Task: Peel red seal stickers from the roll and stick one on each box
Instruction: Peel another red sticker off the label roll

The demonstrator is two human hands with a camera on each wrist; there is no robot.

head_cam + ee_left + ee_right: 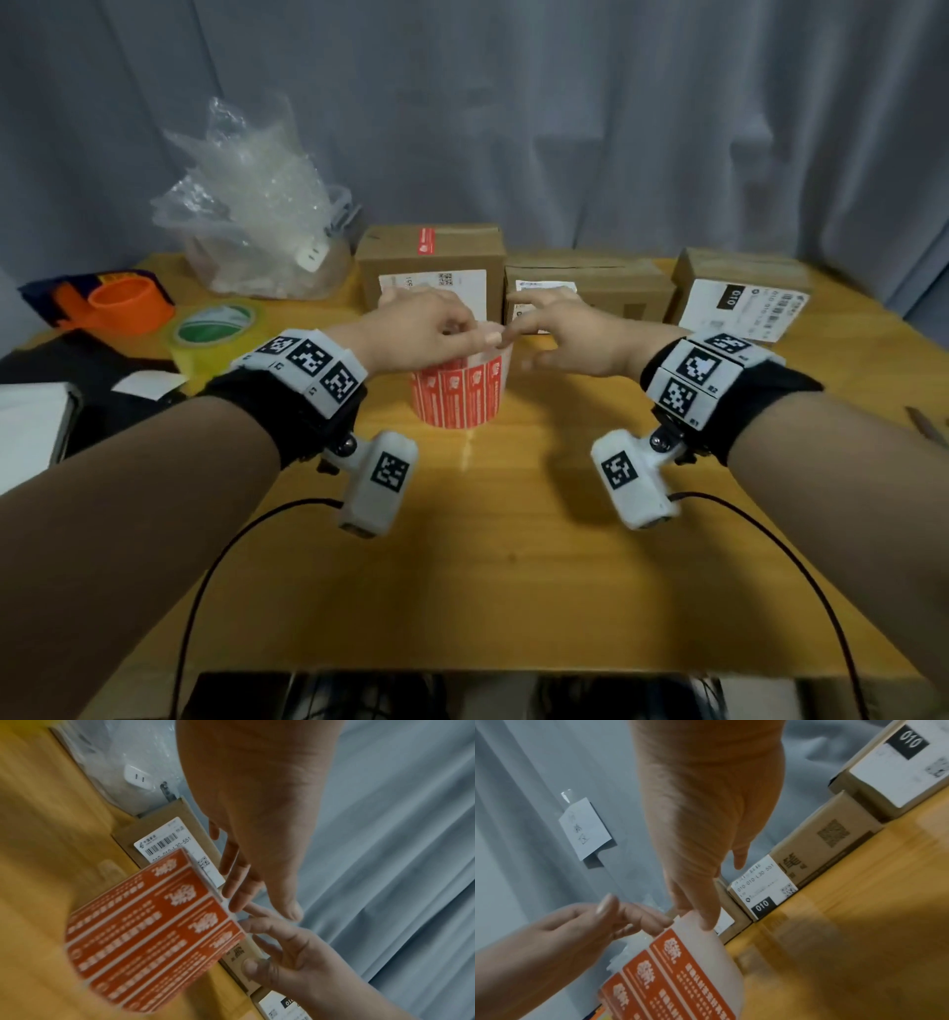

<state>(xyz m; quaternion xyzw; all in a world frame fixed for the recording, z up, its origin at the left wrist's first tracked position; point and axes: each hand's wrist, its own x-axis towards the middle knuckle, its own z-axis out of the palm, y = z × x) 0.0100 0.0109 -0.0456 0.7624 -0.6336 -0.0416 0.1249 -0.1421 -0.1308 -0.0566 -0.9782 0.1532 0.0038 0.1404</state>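
A roll of red seal stickers (459, 393) stands upright in the middle of the wooden table (513, 565). My left hand (462, 329) is on top of it, with lightly bent fingertips (231, 900) resting on the top rim and the thumb held apart. My right hand (524, 336) reaches in from the right with spread fingers. Its index finger (706, 919) touches the bare white backing (706, 945) at the roll's top edge. Three cardboard boxes stand behind. The left box (431, 267) has a red sticker (426, 241) on top. No sticker shows on the middle box (590, 288) or the right box (739, 293).
A clear tub of bubble wrap (251, 216) stands at the back left. Beside it are an orange tape dispenser (123, 303) and a yellowish tape roll (218, 329). A white box (31, 426) and dark items lie at the left edge. Cables run along the table's front. A curtain hangs behind.
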